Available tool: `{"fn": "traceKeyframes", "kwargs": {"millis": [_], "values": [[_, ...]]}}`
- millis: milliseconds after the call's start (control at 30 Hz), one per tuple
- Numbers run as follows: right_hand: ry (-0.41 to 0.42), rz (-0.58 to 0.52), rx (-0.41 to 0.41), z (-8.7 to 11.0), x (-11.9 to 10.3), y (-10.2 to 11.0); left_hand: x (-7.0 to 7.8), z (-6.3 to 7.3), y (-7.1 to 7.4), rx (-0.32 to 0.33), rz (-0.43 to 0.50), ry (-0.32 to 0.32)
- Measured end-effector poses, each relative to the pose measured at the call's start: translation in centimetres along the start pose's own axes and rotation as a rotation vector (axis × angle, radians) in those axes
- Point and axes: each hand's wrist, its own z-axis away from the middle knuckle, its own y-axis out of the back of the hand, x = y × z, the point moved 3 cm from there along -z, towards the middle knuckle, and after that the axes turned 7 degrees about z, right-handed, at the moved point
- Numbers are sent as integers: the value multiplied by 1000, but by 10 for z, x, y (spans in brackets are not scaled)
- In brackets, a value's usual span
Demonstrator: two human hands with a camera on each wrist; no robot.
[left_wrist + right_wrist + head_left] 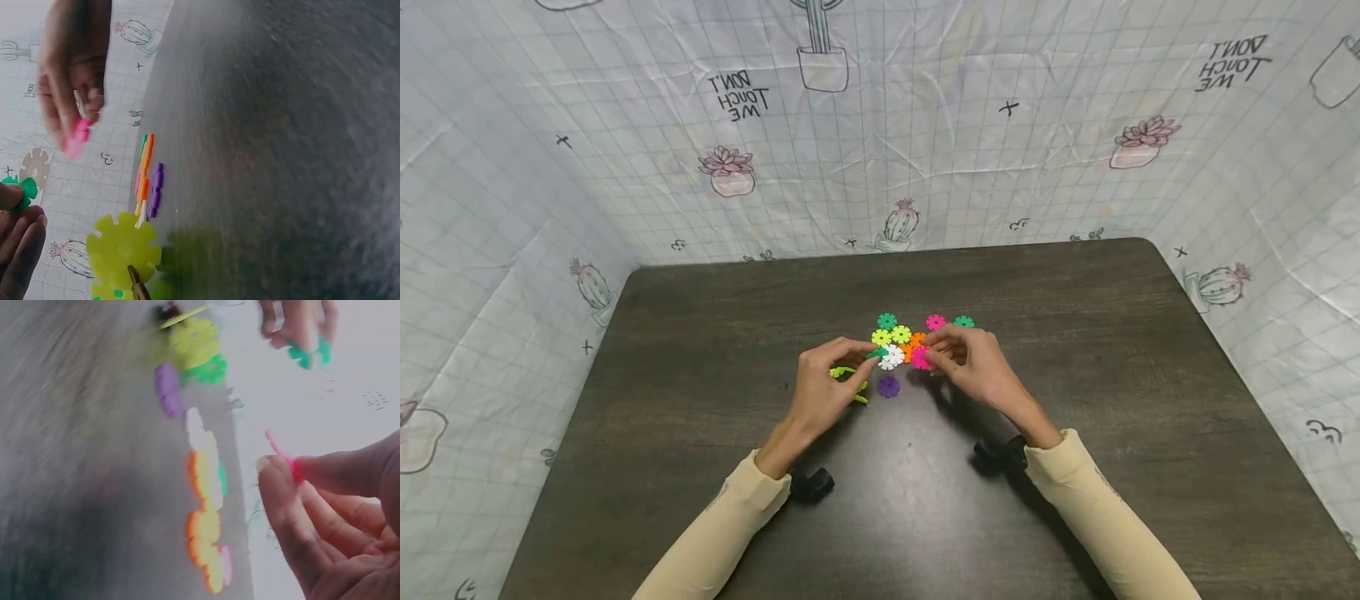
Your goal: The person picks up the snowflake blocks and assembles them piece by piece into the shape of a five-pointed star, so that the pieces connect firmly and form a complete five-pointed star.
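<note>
My left hand [830, 385] pinches a green notched plastic disc [25, 190] between thumb and fingertips, above the table. A white disc [892, 357] sits right beside the green one in the head view; in the left wrist view a pale disc [35, 167] adjoins it. With thumb and index finger, my right hand [973, 365] holds a pink disc [921, 358], seen nearly edge-on in the right wrist view. The two hands face each other, their discs a short gap apart. Below the left hand are yellow-green discs [124, 250] standing on edge, partly hidden in the head view.
Loose discs lie on the dark table [715, 333] beyond the hands: green [887, 321], yellow [901, 334], orange [918, 339], pink [936, 322] and another green one [964, 322]. A purple disc [889, 386] lies nearer me. Patterned cloth [925, 125] hangs behind the table.
</note>
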Motion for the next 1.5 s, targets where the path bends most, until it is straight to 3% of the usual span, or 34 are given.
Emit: {"fn": "traceKeyframes", "kwargs": {"millis": [167, 367, 867, 1500], "values": [[-13, -105, -8, -1, -8, 8, -2, -1, -2, -13, 22, -2], [-7, -151, -20, 0, -9, 9, -2, 0, -4, -41, 4, -3], [2, -201, -42, 1, -15, 5, -2, 2, -7, -56, -11, 16], [-6, -238, -47, 4, -14, 3, 1, 4, -14, -86, 7, -13]]}}
